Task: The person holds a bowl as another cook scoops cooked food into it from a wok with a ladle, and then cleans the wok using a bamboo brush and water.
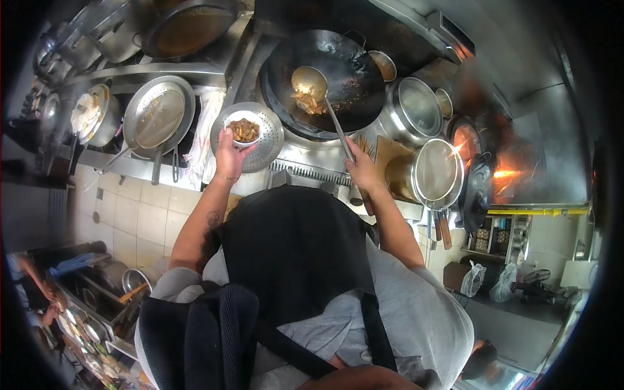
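A small white bowl holds brown cooked food, and my left hand grips its near left side. Under the bowl is a round perforated metal strainer. My right hand is closed round the handle of a metal ladle. The ladle's head is over the large black wok, and food lies at its near edge. Scraps of food are scattered on the wok's inner surface.
Pans and a strainer stand at the left, beside a white cloth. Metal pots and a sieve are on the right, near flames. Another person's arms show at the lower left.
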Available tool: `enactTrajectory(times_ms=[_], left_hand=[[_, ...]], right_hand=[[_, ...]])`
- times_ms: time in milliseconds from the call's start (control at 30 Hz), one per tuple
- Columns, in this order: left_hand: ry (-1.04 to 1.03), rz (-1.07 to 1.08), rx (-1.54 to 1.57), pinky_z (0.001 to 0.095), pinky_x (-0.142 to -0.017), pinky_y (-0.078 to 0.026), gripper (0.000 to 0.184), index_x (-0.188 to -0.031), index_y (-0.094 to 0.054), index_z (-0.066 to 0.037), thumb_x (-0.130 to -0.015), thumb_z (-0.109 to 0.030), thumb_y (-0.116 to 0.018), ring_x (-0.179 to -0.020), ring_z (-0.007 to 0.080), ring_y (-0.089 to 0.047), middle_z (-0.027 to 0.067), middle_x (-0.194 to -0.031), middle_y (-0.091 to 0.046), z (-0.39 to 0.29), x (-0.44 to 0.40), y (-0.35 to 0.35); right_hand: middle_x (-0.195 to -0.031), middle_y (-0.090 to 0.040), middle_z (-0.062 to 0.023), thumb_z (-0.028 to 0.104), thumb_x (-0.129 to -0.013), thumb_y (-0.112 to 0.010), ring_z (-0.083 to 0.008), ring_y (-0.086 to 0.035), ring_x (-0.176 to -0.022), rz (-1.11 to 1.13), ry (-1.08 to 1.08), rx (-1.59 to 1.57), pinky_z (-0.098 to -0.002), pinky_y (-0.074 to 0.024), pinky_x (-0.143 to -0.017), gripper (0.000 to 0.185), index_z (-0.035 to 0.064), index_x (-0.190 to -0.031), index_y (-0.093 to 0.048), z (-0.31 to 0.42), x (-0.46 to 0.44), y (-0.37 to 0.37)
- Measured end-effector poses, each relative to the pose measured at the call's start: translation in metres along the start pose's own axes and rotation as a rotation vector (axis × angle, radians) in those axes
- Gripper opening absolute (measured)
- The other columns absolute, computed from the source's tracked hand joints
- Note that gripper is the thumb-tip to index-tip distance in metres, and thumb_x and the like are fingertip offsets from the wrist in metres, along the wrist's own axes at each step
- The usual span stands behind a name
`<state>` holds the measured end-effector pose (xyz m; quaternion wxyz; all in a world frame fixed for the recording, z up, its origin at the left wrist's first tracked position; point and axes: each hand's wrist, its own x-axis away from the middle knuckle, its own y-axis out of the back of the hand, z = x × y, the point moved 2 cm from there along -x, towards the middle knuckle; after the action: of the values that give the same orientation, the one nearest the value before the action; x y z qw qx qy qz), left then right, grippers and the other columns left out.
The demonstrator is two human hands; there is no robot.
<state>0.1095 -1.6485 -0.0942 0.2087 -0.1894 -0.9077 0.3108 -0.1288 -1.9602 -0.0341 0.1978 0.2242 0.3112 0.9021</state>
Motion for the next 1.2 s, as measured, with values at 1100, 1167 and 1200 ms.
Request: enactTrajectory(times_ms=[1100,1167,1200], left_hand=[[0.085,-0.049,-0.112,0.0546,-0.108,-0.052,0.055,-0.159,-0.031,-0.01,-0.113,-0.038,-0.041,-0.141,0.0331,-0.051,0.0153,-0.157,-0.043,0.026,-0.019,-0.017],[0.056,0.0,-0.055,0.0523,-0.099,-0.058,0.066,-0.166,-0.017,-0.012,-0.113,-0.039,-0.045,-0.133,0.0336,-0.059,0.0159,-0.155,-0.046,0.031,-0.03,-0.012],[0.05,0.024,-0.052,0.053,-0.101,-0.057,0.067,-0.166,-0.016,-0.012,-0.113,-0.04,-0.045,-0.135,0.0344,-0.057,0.0161,-0.155,-0.046,0.025,-0.029,-0.018]], right_hand=[[-0.075,-0.051,0.0,0.006,-0.104,-0.056,-0.0072,-0.042,-0.048,0.384,-0.28,-0.965,-0.0234,-0.0337,-0.04,0.072,0.0168,-0.168,-0.027,0.075,0.074,0.026],[-0.074,-0.051,0.0,0.006,-0.104,-0.056,-0.0071,-0.042,-0.048,0.419,-0.249,-0.988,-0.0233,-0.0332,-0.039,0.071,0.0176,-0.168,-0.027,0.09,0.082,0.029],[-0.073,-0.051,0.0001,0.006,-0.104,-0.056,-0.0068,-0.042,-0.048,0.434,-0.232,-0.963,-0.023,-0.0326,-0.039,0.071,0.0175,-0.168,-0.028,0.098,0.086,0.031]])
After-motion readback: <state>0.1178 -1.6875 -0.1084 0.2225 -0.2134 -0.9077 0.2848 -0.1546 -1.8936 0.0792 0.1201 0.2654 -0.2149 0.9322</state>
